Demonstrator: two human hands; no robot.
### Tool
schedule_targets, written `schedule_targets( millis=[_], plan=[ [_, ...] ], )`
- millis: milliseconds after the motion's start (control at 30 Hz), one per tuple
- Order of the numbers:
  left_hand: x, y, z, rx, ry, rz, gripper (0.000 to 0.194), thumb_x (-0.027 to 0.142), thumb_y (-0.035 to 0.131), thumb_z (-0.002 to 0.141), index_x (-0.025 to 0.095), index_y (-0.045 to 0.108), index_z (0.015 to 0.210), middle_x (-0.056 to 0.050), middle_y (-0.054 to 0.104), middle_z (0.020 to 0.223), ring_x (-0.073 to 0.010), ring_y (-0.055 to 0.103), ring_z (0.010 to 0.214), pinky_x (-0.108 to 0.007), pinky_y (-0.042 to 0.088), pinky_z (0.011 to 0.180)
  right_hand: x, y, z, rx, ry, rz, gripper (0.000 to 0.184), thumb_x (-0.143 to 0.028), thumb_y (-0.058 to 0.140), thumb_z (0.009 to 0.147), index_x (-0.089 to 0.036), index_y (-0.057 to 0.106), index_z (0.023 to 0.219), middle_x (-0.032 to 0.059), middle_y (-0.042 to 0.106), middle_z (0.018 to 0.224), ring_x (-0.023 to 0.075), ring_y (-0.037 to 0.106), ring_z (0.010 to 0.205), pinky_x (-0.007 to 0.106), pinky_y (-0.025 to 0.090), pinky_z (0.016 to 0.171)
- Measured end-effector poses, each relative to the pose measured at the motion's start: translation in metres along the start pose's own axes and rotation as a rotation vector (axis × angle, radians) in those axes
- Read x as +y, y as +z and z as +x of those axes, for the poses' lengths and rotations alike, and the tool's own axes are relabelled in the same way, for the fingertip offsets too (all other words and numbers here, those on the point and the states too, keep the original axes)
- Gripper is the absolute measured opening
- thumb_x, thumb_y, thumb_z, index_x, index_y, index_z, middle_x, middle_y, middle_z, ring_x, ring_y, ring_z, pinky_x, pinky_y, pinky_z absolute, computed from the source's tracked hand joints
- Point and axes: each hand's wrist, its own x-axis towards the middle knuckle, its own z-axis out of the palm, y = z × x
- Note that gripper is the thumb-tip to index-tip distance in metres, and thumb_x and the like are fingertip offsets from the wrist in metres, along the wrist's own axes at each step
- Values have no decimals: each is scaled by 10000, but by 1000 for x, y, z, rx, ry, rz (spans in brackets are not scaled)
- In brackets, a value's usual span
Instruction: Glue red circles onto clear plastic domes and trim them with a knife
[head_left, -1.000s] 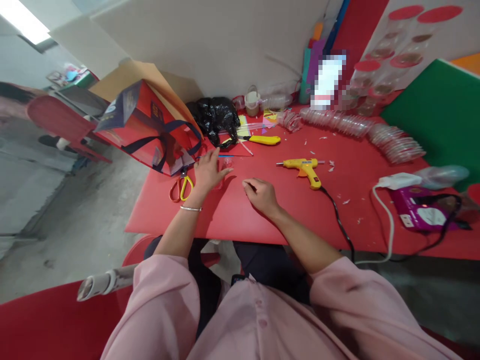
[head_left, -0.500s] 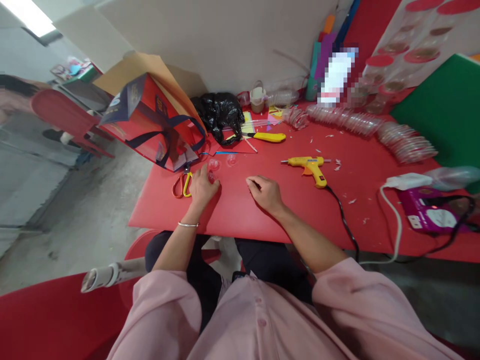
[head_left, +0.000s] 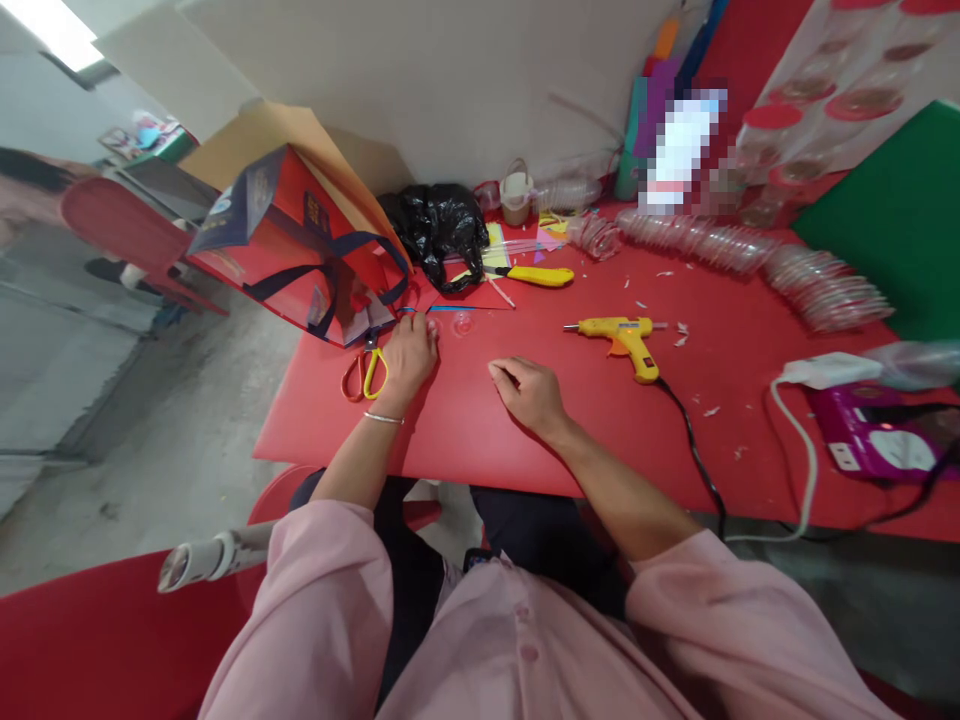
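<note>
My left hand point(head_left: 411, 356) is palm down at the table's left, fingers curled down over a small clear round plastic piece point(head_left: 433, 328), part of which shows at its side. Just right of it lies another clear plastic piece point(head_left: 463, 323). Scissors point(head_left: 365, 374) with one red and one yellow handle lie against the left side of my left hand. My right hand point(head_left: 529, 396) rests closed on the red table point(head_left: 465, 420), thumb against the curled fingers; whatever may be inside is hidden. Further right lies a yellow glue gun point(head_left: 626, 340) with a black cord.
A red paper bag point(head_left: 300, 250) and a black plastic bag point(head_left: 442, 235) stand at the back left. Behind the hands lies a yellow utility knife point(head_left: 540, 276). Stacked clear plastic cups point(head_left: 697, 240) run along the back. A purple box point(head_left: 885, 430) and cables sit at the right.
My left hand has moved slightly forward and its fingers have come down over the clear pieces; one piece that lay beside its thumb is out of sight. My right hand is nearly still.
</note>
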Motion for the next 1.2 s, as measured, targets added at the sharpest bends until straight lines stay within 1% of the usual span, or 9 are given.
schedule_targets(
  millis=[133, 300, 433, 567, 700, 800, 1000, 1100, 1200],
  plan=[
    [-3, 3, 14, 37, -15, -22, 451, 433, 432, 1032, 197, 558, 1396, -194, 632, 1314, -364, 625, 1179, -418, 505, 897, -3, 1, -1, -35, -3, -19, 288, -365, 503, 1056, -279, 776, 1076, 32, 801, 1023, 192, 735, 920, 310, 524, 850],
    [-1, 11, 20, -52, 35, 11, 425, 423, 511, 993, 178, 591, 1331, -205, 652, 1247, -389, 604, 1190, -440, 502, 909, -3, 1, -2, -45, -14, -14, 293, -375, 495, 1064, -281, 771, 1096, 36, 801, 1061, 197, 739, 968, 318, 526, 882],
    [3, 11, 16, -38, 40, 11, 430, 403, 487, 1001, 161, 576, 1345, -215, 643, 1271, -390, 586, 1221, -450, 495, 938, -3, 1, -2, -44, -28, -36, 289, -369, 502, 1060, -275, 773, 1095, 40, 802, 1049, 203, 740, 955, 321, 526, 869],
    [3, 10, 11, -22, 8, -20, 520, 432, 486, 1004, 155, 513, 1443, -225, 634, 1325, -395, 575, 1256, -453, 500, 950, -1, 0, -2, -36, -32, -50, 279, -363, 508, 1055, -278, 772, 1088, 38, 804, 1060, 205, 742, 948, 328, 532, 858],
    [-4, 9, 5, 21, -4, -72, 690, 510, 532, 985, 151, 407, 1560, -229, 622, 1391, -395, 576, 1286, -467, 497, 1001, 1, 0, -2, -26, -42, -62, 275, -355, 512, 1053, -272, 773, 1084, 42, 804, 1055, 209, 747, 956, 327, 535, 860],
    [-10, 9, -2, 29, -26, -123, 774, 531, 609, 937, 154, 397, 1578, -225, 625, 1396, -394, 580, 1298, -479, 493, 1027, 2, 1, -2, -28, -48, -60, 273, -351, 513, 1053, -268, 771, 1086, 42, 802, 1065, 209, 747, 969, 326, 534, 877],
    [-17, 8, -16, 24, -75, -176, 797, 512, 648, 907, 200, 386, 1592, -183, 612, 1444, -376, 568, 1336, -483, 509, 1034, 4, 0, -1, 31, -65, -49, 298, -373, 519, 1053, -238, 742, 1197, 76, 774, 1102, 201, 727, 952, 321, 529, 859],
    [-20, 9, -20, 21, -72, -201, 829, 534, 668, 894, 205, 382, 1598, -177, 609, 1456, -376, 572, 1338, -484, 510, 1045, 5, -1, 0, 27, -34, -19, 300, -438, 540, 1048, -238, 763, 1044, 52, 778, 958, 188, 719, 852, 310, 516, 804],
    [-25, 11, -24, 37, -68, -241, 841, 520, 699, 874, 205, 396, 1592, -176, 605, 1466, -373, 567, 1351, -484, 503, 1071, 4, -2, -2, -23, 32, -31, 449, -520, 507, 1054, -235, 702, 768, 20, 732, 723, 173, 681, 688, 302, 474, 699]
  ],
)
